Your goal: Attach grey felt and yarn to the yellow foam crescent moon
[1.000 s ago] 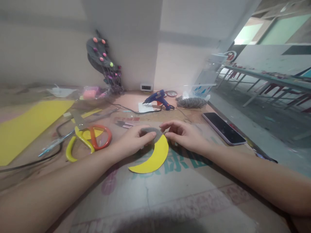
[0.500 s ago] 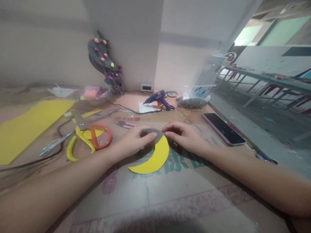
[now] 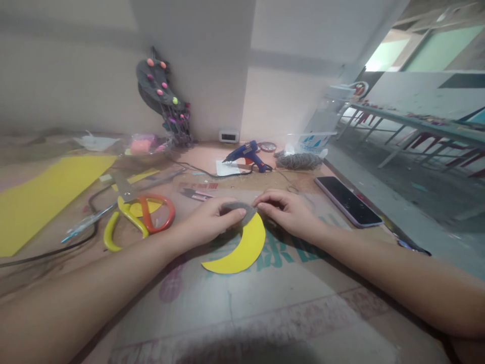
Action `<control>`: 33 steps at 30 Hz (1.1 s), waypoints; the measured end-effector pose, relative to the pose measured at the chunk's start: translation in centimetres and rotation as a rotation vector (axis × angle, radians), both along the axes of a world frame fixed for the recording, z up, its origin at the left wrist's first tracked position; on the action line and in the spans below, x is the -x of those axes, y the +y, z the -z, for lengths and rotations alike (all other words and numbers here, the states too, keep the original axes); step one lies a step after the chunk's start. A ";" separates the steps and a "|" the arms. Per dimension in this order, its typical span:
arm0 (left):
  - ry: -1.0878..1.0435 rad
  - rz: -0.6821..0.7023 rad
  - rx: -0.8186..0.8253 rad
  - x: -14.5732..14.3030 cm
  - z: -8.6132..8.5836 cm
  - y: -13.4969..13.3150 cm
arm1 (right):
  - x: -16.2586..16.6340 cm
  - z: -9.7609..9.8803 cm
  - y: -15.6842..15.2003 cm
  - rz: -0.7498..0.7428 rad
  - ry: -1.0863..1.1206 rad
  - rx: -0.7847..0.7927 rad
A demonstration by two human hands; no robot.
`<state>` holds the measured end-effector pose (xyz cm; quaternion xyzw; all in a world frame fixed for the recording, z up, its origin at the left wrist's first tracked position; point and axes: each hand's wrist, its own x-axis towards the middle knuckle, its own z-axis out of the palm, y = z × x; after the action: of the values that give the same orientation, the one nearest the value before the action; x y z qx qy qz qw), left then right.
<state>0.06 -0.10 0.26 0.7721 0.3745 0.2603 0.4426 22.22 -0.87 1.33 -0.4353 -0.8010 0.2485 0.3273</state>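
Note:
A yellow crescent-moon cutout (image 3: 248,248) is held upright over the table, its upper part wrapped in grey yarn (image 3: 248,212). My left hand (image 3: 215,218) is closed on the wrapped end, thumb in front and fingers behind. At the crescent's outer edge, my right hand (image 3: 282,211) pinches, thumb against forefinger, where the wrapping stops. The yarn strand in that pinch is too thin to make out clearly. Behind my right hand, a loose strand lies on the table and leads toward a grey yarn skein (image 3: 298,161).
Scissors (image 3: 157,215) with orange and yellow handles lie left, near a yellow sheet (image 3: 53,197). Thread snips (image 3: 197,194) and a blue glue gun (image 3: 246,154) lie beyond my hands. On the right is a phone (image 3: 348,201). A decorated grey crescent (image 3: 157,83) leans on the wall.
The crescent has shifted very slightly right and down, tilting a little. Both hands keep nearly the same place and grip.

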 end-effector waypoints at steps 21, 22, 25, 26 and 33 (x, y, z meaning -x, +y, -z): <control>0.049 -0.045 -0.023 -0.1 -0.1 0.1 | 0.0 0.0 0.2 -0.169 0.185 0.249; 0.046 -0.048 -0.012 -0.2 -0.2 0.1 | 0.1 0.0 0.1 -0.159 0.215 0.277; 0.037 -0.048 0.024 -0.2 -0.2 0.0 | 0.1 0.3 0.1 -0.075 0.304 0.400; 0.035 -0.049 0.037 -0.3 -0.2 0.0 | 0.1 0.5 0.1 -0.039 0.322 0.434; 0.038 -0.037 0.057 -0.2 -0.1 0.1 | -0.4 0.8 0.8 0.120 0.290 0.215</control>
<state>0.27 -0.03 0.37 0.7569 0.4042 0.2430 0.4524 22.59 -0.07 0.53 -0.4742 -0.6869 0.3728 0.4052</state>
